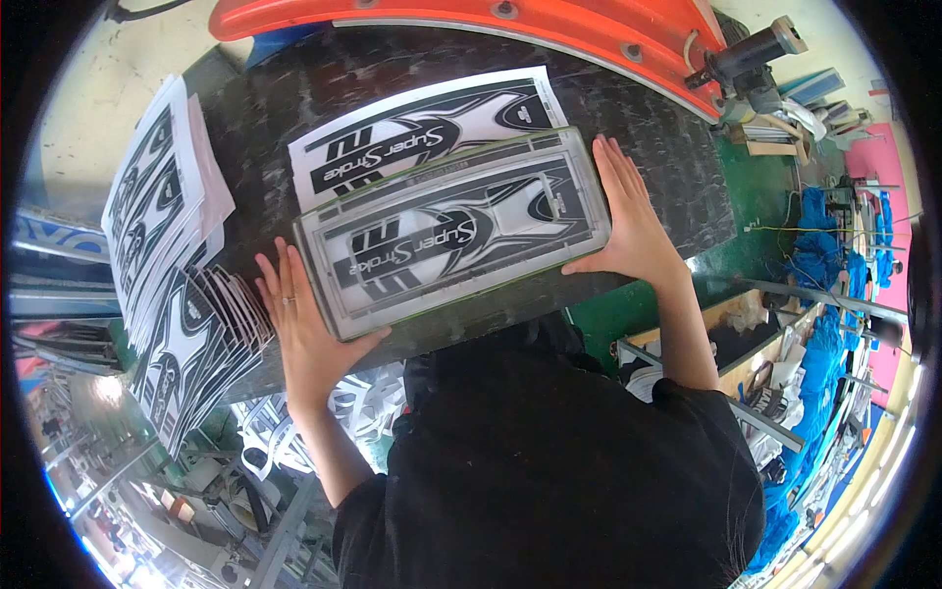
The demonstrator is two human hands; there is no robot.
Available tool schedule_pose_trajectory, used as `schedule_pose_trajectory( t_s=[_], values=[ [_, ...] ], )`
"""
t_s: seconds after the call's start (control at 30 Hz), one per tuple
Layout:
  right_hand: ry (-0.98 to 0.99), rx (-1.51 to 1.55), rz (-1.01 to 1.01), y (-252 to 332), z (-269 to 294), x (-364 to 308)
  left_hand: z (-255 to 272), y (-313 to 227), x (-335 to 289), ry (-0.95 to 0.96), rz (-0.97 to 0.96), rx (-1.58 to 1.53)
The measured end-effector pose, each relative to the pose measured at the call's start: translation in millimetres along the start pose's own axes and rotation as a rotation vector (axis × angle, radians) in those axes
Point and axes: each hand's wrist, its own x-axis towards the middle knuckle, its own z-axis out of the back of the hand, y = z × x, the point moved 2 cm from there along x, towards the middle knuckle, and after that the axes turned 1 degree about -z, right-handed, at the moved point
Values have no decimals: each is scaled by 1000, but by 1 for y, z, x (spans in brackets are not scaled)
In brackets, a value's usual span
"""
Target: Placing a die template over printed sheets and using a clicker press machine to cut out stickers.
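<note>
The clear frame (456, 240) is being held lengthwise between two hands, over the near part of a printed sheet (402, 123) on the dark table (677, 162). Its left end is being held by the left hand (312, 339), with the fingers laid along the short side and the thumb along the near edge. Its right end is being held by the right hand (636, 231) in the same way, with the thumb at the near corner. Both hands are being spread wide, thumbs well apart from fingers, and nothing else is being gripped. Whether the frame is being lifted or is being supported by the table cannot be told. Its long axis is being slanted across the body, the right end pointed farther away than the left, and roughly parallel to the sheet's. The sheet's black pattern is being shown through the clear panel.
</note>
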Motion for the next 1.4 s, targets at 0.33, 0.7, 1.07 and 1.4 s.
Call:
schedule_pose_trajectory(
  t_s=[0.33,0.7,1.07,1.4],
  values=[
    [150,-168,106,-11,5,13,-13,12,-2,20,-22,-70],
    [84,-29,143,-7,1,2,-11,21,-4,-13,-80,-147],
    [46,-67,132,-16,-3,3,-15,20,-9,139,41,44],
    [53,-38,125,-19,-3,2,-22,24,-14,-9,-80,-58]
  ],
)
